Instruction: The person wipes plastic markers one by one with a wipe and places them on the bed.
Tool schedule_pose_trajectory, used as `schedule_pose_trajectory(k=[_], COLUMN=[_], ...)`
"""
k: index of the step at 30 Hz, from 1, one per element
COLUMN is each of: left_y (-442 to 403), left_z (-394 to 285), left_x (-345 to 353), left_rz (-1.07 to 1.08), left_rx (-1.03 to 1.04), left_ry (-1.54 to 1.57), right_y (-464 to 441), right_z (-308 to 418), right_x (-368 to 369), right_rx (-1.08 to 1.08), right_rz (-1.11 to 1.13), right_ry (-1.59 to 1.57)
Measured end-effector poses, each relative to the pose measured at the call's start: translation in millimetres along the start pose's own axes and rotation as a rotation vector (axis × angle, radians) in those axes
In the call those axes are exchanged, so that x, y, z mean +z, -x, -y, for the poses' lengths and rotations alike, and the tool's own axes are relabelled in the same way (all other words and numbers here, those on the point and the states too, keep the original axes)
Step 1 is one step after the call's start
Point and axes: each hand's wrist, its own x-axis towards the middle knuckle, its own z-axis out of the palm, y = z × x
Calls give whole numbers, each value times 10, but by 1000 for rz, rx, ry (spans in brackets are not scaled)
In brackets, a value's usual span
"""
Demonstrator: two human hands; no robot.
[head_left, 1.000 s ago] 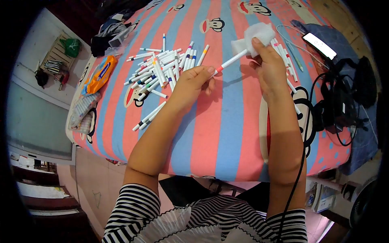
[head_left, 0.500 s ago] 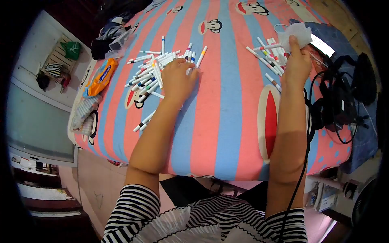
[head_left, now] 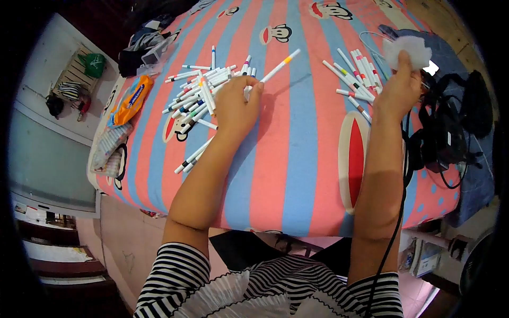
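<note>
My left hand [head_left: 237,106] pinches a white marker [head_left: 280,67] with a yellow-orange band, its far end raised to the right above the striped sheet. Beneath and left of that hand lies a large heap of white markers [head_left: 197,95] with bands of various colours. My right hand [head_left: 398,87] grips a crumpled white wipe [head_left: 408,52], held up at the right. Just left of it a smaller group of white markers [head_left: 352,74] rests on the sheet. A brown-banded marker [head_left: 360,109] lies near my right wrist.
A pink and blue striped sheet [head_left: 269,175] covers the bed. On the left are an orange wipes packet [head_left: 131,100] and a clear plastic box [head_left: 154,57]. Black cables and a black device [head_left: 448,143] lie at the right, with a cord running down beside my right arm.
My left hand has lifted the yellow-orange-banded marker from the sheet beside the heap. My right hand has moved slightly right with the wipe, and some markers in the right group have shifted.
</note>
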Motion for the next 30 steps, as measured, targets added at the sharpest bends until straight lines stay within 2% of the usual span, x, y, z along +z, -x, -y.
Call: schedule_pose_trajectory(k=[1,2,5,7,10,17,20,26,30], left_y=[23,35,27,38,49,70,71,73,67], left_z=[-80,-125,-126,-170,-245,-291,-319,-303,-317], left_x=[1,4,1,-16,-55,-51,-57,-66,-89], left_rz=[60,119,287,318,370,382,398,345,315], left_rx=[-156,-312,-366,-397,-447,-502,-504,-500,-484], left_ry=[248,496,777,829,909,956,981,1027,1002], right_y=[30,92,409,601,792,836,884,909,861], right_z=[-8,-24,-81,-141,-57,-56,-123,-62,-38], right_x=[13,37,163,217,256,269,243,264,253], right_rx=[27,180,628,897,1016,951,960,993,1063], right_rz=[55,132,334,430,563,754,866,838,771], right_ry=[2,-66,-243,-328,-407,-628,-519,-472,-564])
